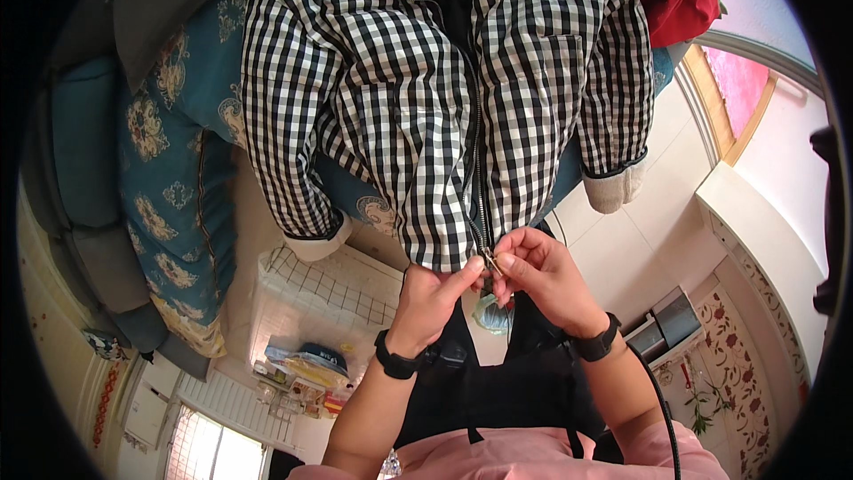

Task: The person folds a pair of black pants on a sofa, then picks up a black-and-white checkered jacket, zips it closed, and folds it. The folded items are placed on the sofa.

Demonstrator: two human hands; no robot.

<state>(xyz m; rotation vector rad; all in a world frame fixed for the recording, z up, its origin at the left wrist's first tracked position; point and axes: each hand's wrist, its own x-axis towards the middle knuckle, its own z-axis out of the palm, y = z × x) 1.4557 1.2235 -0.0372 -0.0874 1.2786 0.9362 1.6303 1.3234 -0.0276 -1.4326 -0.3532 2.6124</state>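
Note:
A black-and-white checked jacket with a fleece collar and turned-up fleece cuffs lies front up before me, its front edges side by side. At the lower end of its metal zipper, my left hand pinches the bottom corner of the left panel between thumb and fingers. My right hand grips the zipper's metal slider and its pull between thumb and forefinger, right beside my left thumb. Both hands touch the hem. The fingers partly hide how the two zipper ends sit together.
Under the jacket is a blue patterned cover. A sofa with cushions stands at the left. A red cloth lies at the upper right. A table with a clear cover and a cap is at the lower left, a white cabinet at the right.

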